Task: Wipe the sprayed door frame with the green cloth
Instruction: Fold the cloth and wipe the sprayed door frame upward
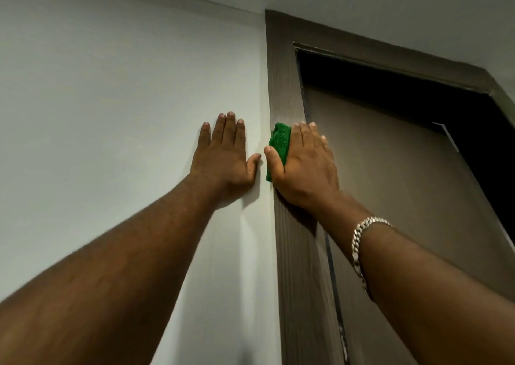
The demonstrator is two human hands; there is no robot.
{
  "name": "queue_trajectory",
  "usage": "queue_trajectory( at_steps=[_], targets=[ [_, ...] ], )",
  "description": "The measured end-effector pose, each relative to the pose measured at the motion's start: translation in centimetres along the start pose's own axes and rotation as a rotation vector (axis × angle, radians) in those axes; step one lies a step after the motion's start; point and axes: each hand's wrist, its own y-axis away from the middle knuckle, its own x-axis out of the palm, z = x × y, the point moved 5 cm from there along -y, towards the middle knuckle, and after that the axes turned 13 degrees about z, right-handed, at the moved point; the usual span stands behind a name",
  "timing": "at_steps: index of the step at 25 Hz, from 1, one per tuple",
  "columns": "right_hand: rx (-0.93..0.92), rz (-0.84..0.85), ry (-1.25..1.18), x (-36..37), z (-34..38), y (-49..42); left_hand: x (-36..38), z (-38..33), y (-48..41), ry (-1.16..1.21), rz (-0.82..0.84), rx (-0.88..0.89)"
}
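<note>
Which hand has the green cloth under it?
The right hand, the one with the bracelet on its wrist, presses the green cloth against the door frame. The left hand lies flat on the bare wall.

Most of the green cloth (279,149) lies hidden under the right hand (303,167); only its edge shows at 9 o'clock of the palm. The door frame (284,91) runs off the bottom edge, and its top rail is cut at 3 o'clock. Beyond the door (390,169), the opening is too dark to read. Both forearms leave the picture at the bottom.
</note>
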Motion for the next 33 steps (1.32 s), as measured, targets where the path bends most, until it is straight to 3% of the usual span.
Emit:
queue_trajectory(
  at_steps=[5,10,15,20,25,30,33],
  targets=[
    [-0.185,0.017,0.082,0.3,0.3,1.6,-0.3,0.7,-0.2,0.003,-0.029,0.03],
    [0.09,0.031,-0.034,-0.7,0.2,-2.7,0.1,0.6,-0.3,-0.012,-0.02,0.003],
    [-0.165,-0.009,0.058,0.0,-0.2,-0.2,-0.1,1.0,-0.7,-0.003,-0.043,0.027],
    [0.062,0.026,-0.007,-1.1,0.4,-4.9,0.1,0.6,-0.5,0.004,-0.028,0.011],
    [-0.268,0.012,0.124,-0.4,0.3,-2.5,-0.2,0.9,-0.7,0.022,-0.048,0.022],
    [0.013,0.008,0.048,-1.8,1.3,-6.9,0.2,0.9,-0.3,0.027,-0.041,-0.022],
    [-0.093,0.02,0.082,-1.4,1.4,-6.4,0.3,1.1,0.1,0.045,-0.048,-0.015]
  ],
)
